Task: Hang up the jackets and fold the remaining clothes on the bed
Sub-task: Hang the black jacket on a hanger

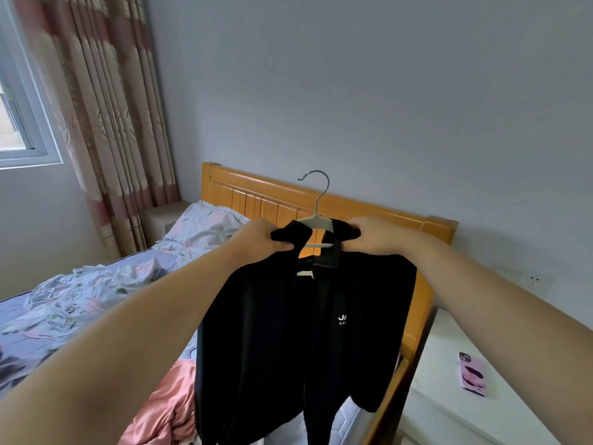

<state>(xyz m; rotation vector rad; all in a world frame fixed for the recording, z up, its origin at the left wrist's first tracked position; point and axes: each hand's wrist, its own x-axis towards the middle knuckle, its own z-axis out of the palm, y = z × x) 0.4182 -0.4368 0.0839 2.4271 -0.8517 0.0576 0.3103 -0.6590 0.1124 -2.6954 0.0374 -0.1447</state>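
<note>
Pale grey walls and a wooden headboard (256, 200) stand behind the rumpled bed (80, 300). The black jacket (288, 332) hangs in the air over the bed's near edge, already on a white hanger (316, 221) whose metal hook stands free above the collar. The left grip (261, 237) is clenched on one side of the collar and the right grip (372, 234) pinches the other, both close to the hanger's neck.

The step in hand looks to be seating the jacket squarely. To do it well, I judge each shoulder should be drawn out along the hanger's arms until the cloth sits even. Then one grip can shift to the hook for carrying. The fabric looks soft, so a lopsided drape could let it slide off.

A pink satin garment (170, 406) lies on the bed, probably one to fold. A phone (471, 374) rests on the white tabletop (449, 412) beside it.
</note>
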